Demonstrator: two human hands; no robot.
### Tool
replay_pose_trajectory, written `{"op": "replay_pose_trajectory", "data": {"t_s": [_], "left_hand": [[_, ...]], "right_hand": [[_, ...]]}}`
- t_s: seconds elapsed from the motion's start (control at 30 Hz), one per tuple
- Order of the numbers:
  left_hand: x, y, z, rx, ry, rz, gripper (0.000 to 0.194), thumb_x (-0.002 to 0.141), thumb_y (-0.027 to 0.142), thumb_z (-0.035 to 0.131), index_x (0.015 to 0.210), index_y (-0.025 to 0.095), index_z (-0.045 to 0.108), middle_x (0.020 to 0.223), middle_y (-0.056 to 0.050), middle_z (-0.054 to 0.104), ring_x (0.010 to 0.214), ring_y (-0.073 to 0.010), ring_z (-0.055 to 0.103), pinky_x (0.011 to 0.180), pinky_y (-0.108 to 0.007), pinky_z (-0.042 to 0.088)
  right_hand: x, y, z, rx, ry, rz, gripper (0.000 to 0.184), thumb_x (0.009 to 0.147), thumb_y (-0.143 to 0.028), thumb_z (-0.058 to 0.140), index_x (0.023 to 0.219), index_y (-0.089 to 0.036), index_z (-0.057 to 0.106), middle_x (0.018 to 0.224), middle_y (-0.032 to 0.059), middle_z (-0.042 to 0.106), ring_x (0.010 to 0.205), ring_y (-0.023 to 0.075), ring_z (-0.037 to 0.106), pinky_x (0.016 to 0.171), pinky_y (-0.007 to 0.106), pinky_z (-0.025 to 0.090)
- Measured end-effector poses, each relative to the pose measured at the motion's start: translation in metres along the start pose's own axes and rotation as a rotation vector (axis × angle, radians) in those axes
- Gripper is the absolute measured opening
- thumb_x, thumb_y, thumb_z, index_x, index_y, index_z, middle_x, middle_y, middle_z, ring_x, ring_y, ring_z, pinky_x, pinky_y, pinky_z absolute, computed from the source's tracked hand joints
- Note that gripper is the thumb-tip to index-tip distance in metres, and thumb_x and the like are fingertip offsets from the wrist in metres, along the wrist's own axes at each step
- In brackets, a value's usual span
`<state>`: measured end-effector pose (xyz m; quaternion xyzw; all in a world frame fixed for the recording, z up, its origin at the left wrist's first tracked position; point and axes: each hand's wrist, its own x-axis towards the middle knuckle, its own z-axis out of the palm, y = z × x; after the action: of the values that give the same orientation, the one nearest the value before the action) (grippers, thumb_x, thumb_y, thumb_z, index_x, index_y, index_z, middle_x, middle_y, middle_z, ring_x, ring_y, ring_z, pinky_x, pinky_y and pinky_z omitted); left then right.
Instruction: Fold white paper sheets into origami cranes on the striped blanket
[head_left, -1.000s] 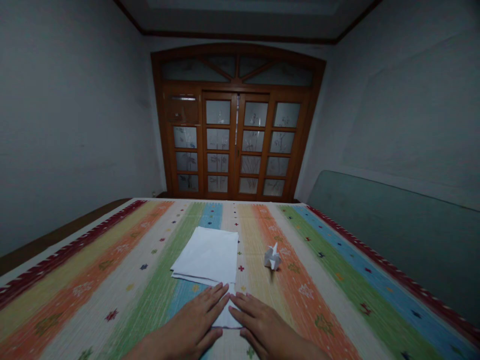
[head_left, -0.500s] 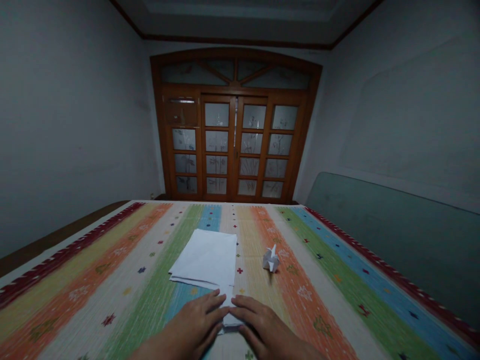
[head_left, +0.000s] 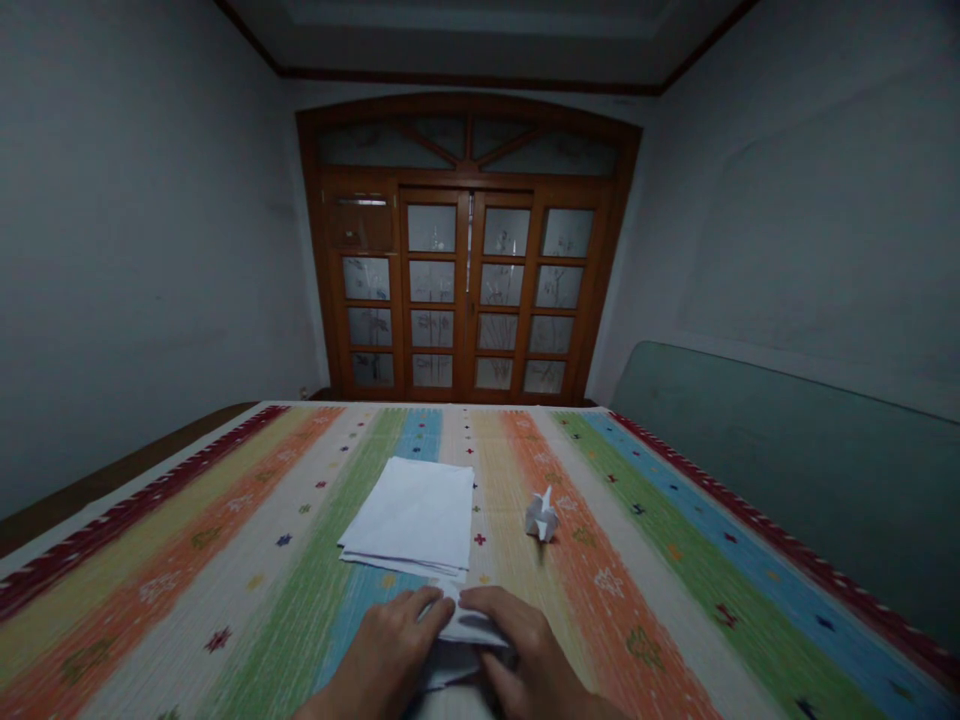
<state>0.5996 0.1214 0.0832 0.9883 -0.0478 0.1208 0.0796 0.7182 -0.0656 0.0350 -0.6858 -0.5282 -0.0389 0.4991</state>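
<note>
Between my two hands, at the bottom middle of the head view, lies a folded piece of white paper (head_left: 466, 628). My left hand (head_left: 394, 645) grips its left side, with bent fingertips near the top of the fold. On the other side, my right hand (head_left: 529, 645) holds the paper with its index finger on top and its thumb lower down. A flap of the paper is lifted and casts a shadow below it. Just beyond my hands sits a stack of white paper sheets (head_left: 416, 515). To its right stands a small folded paper crane (head_left: 541, 516).
A striped, multicoloured cloth (head_left: 292, 500) covers the table. Beyond its far edge are wooden doors with glass panes (head_left: 469, 290). At the right is a pale green panel (head_left: 787, 440) against the wall.
My fingers have gone from lying flat along the paper to curling around it. Both hands have moved slightly, and the paper's flap is now raised. The stack and crane have stayed put.
</note>
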Motion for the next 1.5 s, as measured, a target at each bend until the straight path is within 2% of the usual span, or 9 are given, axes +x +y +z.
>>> {"op": "replay_pose_trajectory", "data": {"t_s": [0.27,0.5,0.63,0.77,0.93,1.07,1.17,1.37,1.5], "left_hand": [[0.001,-0.006,-0.001,-0.432,0.28,-0.114,0.056,0.072,0.0,0.048,0.117,0.022,0.072,0.112,-0.008,0.079,0.103,-0.0239,0.075,0.092,-0.036,0.059],[0.001,-0.004,0.001,-0.516,0.398,-0.144,0.062,0.062,0.003,0.045,0.113,0.023,0.075,0.112,-0.005,0.08,0.107,-0.0247,0.074,0.097,-0.04,0.058],[-0.001,-0.001,0.008,-0.49,0.405,-0.141,0.07,0.06,0.003,0.046,0.123,0.021,0.07,0.119,-0.007,0.078,0.111,-0.0256,0.073,0.099,-0.04,0.058],[-0.003,0.001,0.009,-0.48,0.341,-0.139,0.064,0.066,0.003,0.048,0.123,0.021,0.071,0.118,-0.008,0.079,0.105,-0.0253,0.076,0.094,-0.035,0.06],[0.0,0.007,-0.007,-0.535,0.25,-0.098,0.04,0.08,0.011,0.056,0.112,0.026,0.075,0.103,-0.003,0.083,0.09,-0.0219,0.079,0.079,-0.025,0.061],[0.0,0.008,-0.013,-0.545,0.305,-0.095,0.033,0.079,0.012,0.056,0.101,0.024,0.077,0.094,-0.002,0.084,0.08,-0.0211,0.08,0.073,-0.024,0.06],[-0.003,0.005,-0.01,-0.545,0.335,-0.093,0.026,0.081,0.014,0.059,0.097,0.024,0.078,0.089,-0.002,0.084,0.076,-0.0213,0.08,0.07,-0.025,0.062],[-0.008,-0.004,0.002,-0.569,0.429,-0.045,0.042,0.08,0.012,0.064,0.114,0.031,0.079,0.114,-0.004,0.081,0.102,-0.0267,0.078,0.091,-0.037,0.063],[-0.01,-0.006,0.008,-0.678,0.44,-0.106,0.046,0.08,0.012,0.061,0.116,0.034,0.079,0.118,-0.003,0.079,0.109,-0.0271,0.076,0.097,-0.042,0.06]], "right_hand": [[0.015,-0.024,0.013,0.343,0.12,0.282,0.044,0.081,-0.015,0.063,0.124,-0.019,0.064,0.122,0.0133,0.072,0.111,0.0283,0.071,0.097,0.041,0.058],[0.004,-0.011,0.019,0.15,0.087,0.169,0.058,0.079,-0.016,0.063,0.135,-0.023,0.056,0.132,0.0128,0.068,0.122,0.0303,0.065,0.103,0.043,0.055],[0.008,-0.016,0.017,0.127,0.06,0.103,0.061,0.073,-0.008,0.055,0.133,-0.021,0.056,0.126,0.0132,0.07,0.118,0.0281,0.067,0.103,0.042,0.054],[0.014,-0.029,0.016,0.135,0.042,0.09,0.053,0.072,-0.008,0.054,0.123,-0.022,0.059,0.107,0.0101,0.072,0.097,0.0249,0.072,0.083,0.033,0.06],[0.012,-0.028,0.018,0.075,0.003,0.086,0.05,0.072,-0.011,0.054,0.12,-0.022,0.058,0.094,0.006,0.068,0.071,0.0193,0.069,0.062,0.025,0.055],[0.004,-0.016,0.02,-0.035,-0.017,-0.003,0.047,0.071,-0.019,0.057,0.118,-0.022,0.058,0.09,0.0051,0.069,0.07,0.0204,0.068,0.062,0.026,0.055],[-0.001,-0.008,0.021,-0.08,-0.033,-0.062,0.043,0.08,-0.032,0.056,0.122,-0.021,0.056,0.093,0.0081,0.074,0.067,0.0224,0.069,0.065,0.029,0.058],[-0.006,0.001,0.014,-0.174,0.003,-0.193,0.058,0.093,-0.064,0.05,0.13,-0.019,0.057,0.098,0.014,0.077,0.077,0.0288,0.076,0.071,0.033,0.061],[-0.004,0.0,0.008,-0.248,0.077,-0.255,0.05,0.094,-0.059,0.053,0.126,-0.02,0.057,0.088,0.0101,0.073,0.074,0.0278,0.074,0.067,0.033,0.059]]}}
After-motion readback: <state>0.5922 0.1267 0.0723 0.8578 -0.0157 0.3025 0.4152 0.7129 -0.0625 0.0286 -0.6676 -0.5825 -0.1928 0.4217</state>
